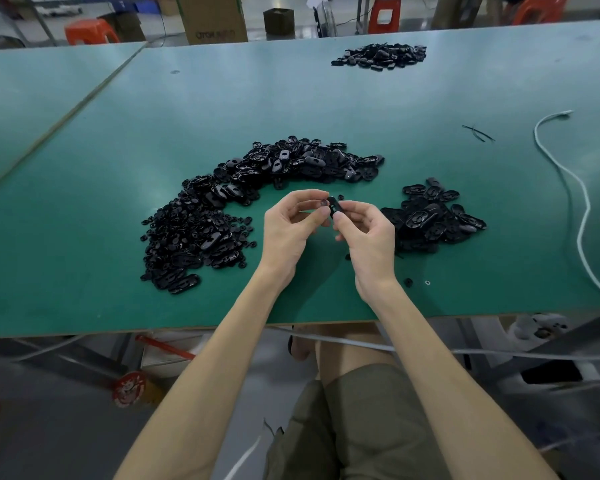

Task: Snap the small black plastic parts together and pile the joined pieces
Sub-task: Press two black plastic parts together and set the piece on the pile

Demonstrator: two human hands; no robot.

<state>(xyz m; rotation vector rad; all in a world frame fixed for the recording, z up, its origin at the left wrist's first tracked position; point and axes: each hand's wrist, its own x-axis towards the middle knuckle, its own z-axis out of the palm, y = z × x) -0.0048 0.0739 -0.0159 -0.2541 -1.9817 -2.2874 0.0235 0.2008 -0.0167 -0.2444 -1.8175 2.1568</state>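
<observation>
Nearest to us are the person's olive shorts (361, 427) and two bare forearms reaching up over the front edge of the green surface (84, 220). A grey cable (354, 344) runs under that edge.

Just above the surface the two hands meet. The right hand (368, 233) has a narrow grip: thumb and forefinger pinch an oval black part (335, 207) held on edge, the other fingers curled beneath. The left hand (288, 225) also has a narrow grip, its thumb and forefinger tips closed on what looks like a small round piece (323, 202), touching the oval part's left side. We cannot tell whether the two are seated together.

Near the right wrist a loose black button (408, 282) and a pale ring (427, 282) lie on the surface. To the left and behind the hands a large crescent pile (215, 216) of black parts curves round, small bits at its near end and oval shells further back. To the right sits a smaller pile (430, 216) of oval shells, just beside the right hand. A white cable (584, 209) snakes along the right side, with thin black strips (477, 132) near it.

Far back lies another pile (380, 56). Beyond the surface stand a cardboard box (212, 19) and an orange stool (87, 31).
</observation>
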